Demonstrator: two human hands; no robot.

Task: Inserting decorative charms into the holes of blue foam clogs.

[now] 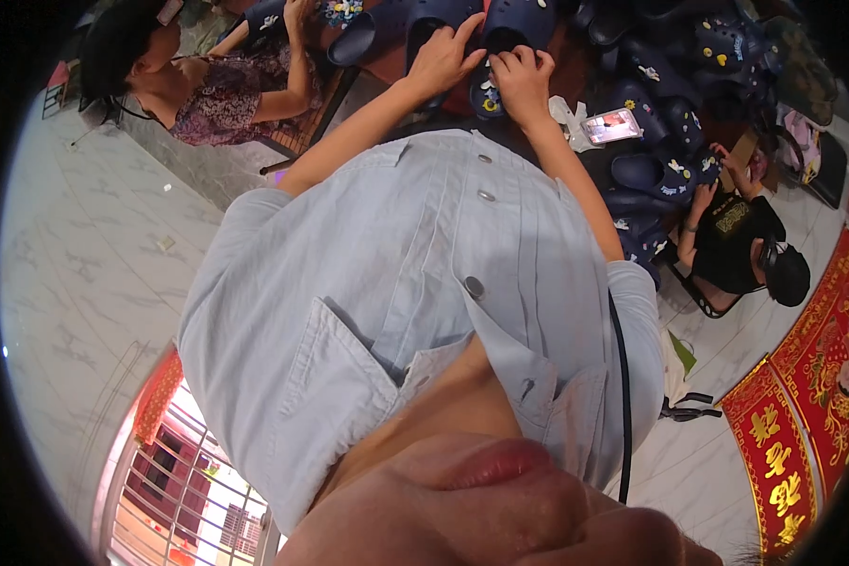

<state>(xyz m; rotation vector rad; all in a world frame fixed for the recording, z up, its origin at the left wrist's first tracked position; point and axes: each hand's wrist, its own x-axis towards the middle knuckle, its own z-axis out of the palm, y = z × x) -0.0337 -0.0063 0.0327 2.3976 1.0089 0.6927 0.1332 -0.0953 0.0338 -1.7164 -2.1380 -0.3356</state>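
Note:
My left hand [441,62] rests near a navy clog [434,13] at the top of the view, its fingers spread apart and nothing visible between them. Just to the right, the bent fingers of my right hand [524,87] close over a navy clog [487,100] decorated with small yellow and white charms. Another navy clog [521,21] lies beyond that hand, its dark opening facing me. What the right fingertips touch is partly hidden.
A lit phone [611,126] lies beside crumpled white wrapping [572,121]. Many navy clogs [640,172] pile up at the right. One person [212,94] sits at the left with a clog; another [736,222] handles a charmed clog at the right. A reddish tabletop [387,68] shows between shoes.

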